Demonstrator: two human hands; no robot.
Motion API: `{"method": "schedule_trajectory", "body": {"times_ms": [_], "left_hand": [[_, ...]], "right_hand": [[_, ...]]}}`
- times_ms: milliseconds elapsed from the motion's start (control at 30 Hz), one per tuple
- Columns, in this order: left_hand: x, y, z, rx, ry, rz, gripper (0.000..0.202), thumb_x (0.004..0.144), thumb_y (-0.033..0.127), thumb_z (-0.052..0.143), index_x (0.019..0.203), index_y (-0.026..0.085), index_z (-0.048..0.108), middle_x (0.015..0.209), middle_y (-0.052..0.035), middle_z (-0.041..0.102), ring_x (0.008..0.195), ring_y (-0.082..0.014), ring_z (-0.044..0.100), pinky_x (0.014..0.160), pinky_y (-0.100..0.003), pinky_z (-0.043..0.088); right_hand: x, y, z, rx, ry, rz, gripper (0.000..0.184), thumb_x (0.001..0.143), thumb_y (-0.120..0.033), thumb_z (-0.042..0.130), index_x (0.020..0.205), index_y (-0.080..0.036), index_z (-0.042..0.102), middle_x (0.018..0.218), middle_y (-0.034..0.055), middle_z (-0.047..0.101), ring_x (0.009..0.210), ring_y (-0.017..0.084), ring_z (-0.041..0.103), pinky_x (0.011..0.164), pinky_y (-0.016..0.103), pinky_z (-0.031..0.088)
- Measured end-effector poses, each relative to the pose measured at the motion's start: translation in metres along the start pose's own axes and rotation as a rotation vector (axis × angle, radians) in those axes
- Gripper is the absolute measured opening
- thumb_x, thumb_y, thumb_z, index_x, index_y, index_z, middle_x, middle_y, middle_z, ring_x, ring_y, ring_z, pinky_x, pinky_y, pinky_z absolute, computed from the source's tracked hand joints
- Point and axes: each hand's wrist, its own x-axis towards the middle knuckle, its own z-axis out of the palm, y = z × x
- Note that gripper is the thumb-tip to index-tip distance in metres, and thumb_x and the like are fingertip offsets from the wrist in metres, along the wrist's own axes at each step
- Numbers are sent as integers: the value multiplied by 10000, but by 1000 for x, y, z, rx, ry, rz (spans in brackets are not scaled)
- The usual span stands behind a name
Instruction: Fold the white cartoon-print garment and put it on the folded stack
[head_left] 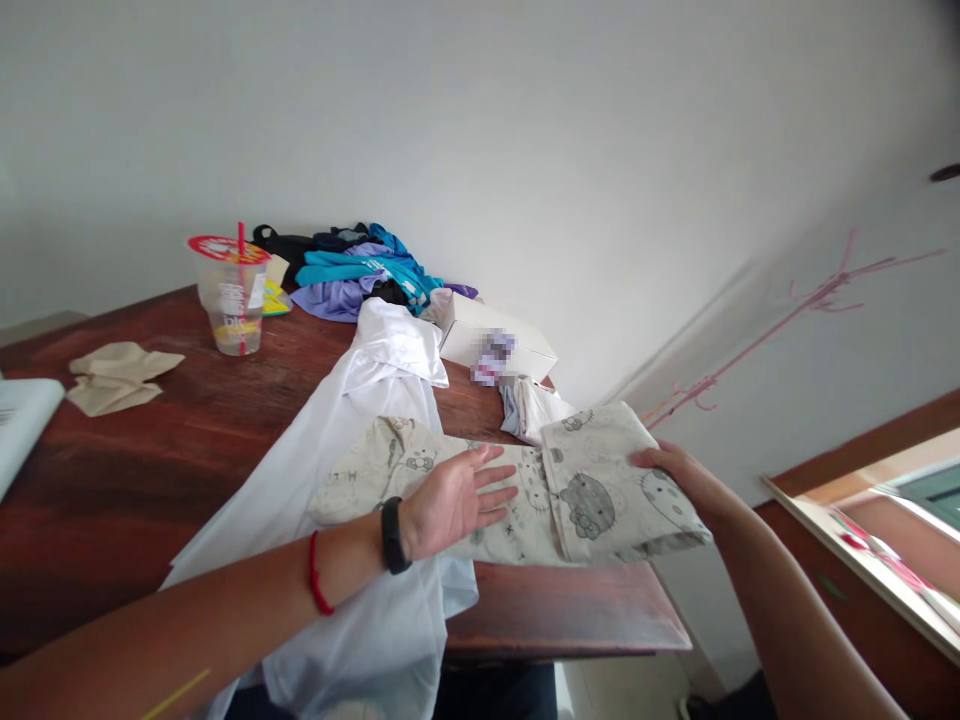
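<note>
A beige garment with a cartoon cat print (525,490) lies partly folded on a white shirt (352,440) spread over the dark wooden table (165,450). My left hand (454,500) rests on the garment's middle, fingers stretched out flat. My right hand (679,470) grips the folded-over right end of the garment at the table's right edge. A black band and a red string sit on my left wrist.
A plastic cup with a red straw (232,295) stands at the back left. Behind it lies a pile of blue and purple clothes (360,270). A white box (491,340) sits near the wall, a beige cloth (116,375) at far left.
</note>
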Motion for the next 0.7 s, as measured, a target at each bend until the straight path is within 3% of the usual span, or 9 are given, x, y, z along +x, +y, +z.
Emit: {"method": "schedule_trajectory", "body": {"times_ms": [100, 233, 400, 500, 600, 700], "left_hand": [[-1, 2, 4, -62, 42, -20, 647, 958, 538, 535, 1485, 189, 399, 1520, -155, 453, 1302, -309, 537, 1056, -416, 434], [-1, 1, 4, -50, 106, -62, 648, 977, 586, 470, 1493, 203, 389, 1511, -139, 450, 1274, -304, 546, 1015, -401, 442], [0, 0, 2, -21, 169, -129, 726, 946, 694, 443, 1490, 216, 387, 1436, -143, 509, 1182, -285, 597, 957, -388, 462], [1, 0, 4, -14, 135, -105, 686, 950, 708, 415, 1423, 213, 456, 1297, -129, 610, 1021, -264, 665, 838, -359, 509], [3, -1, 6, 31, 167, -94, 576, 963, 630, 474, 1338, 195, 517, 1177, -117, 673, 934, -254, 694, 768, -339, 539], [3, -4, 7, 129, 214, -60, 529, 908, 377, 664, 1372, 211, 471, 1170, -109, 690, 910, -236, 712, 769, -330, 560]], "right_hand": [[0, -2, 19, -87, -94, -19, 289, 665, -268, 683, 936, -173, 654, 732, 48, 737, 603, 206, 672, 527, 273, 514], [3, -9, 58, -184, -193, -108, 302, 694, -255, 688, 979, -196, 609, 847, 29, 746, 714, 190, 692, 570, 248, 538], [-3, -21, 109, -303, -252, -146, 331, 769, -395, 744, 925, -231, 502, 598, -70, 584, 437, 106, 540, 373, 188, 384], [-17, -32, 133, -270, -377, -119, 384, 793, -466, 749, 919, -239, 466, 663, -59, 620, 456, 125, 620, 398, 192, 423], [-23, -38, 140, -173, -412, -188, 394, 836, -554, 696, 904, -219, 500, 790, 0, 685, 592, 170, 725, 470, 199, 468], [-14, -26, 129, -115, -267, -273, 429, 840, -609, 668, 856, -198, 546, 782, 13, 678, 659, 175, 730, 524, 213, 490]]}}
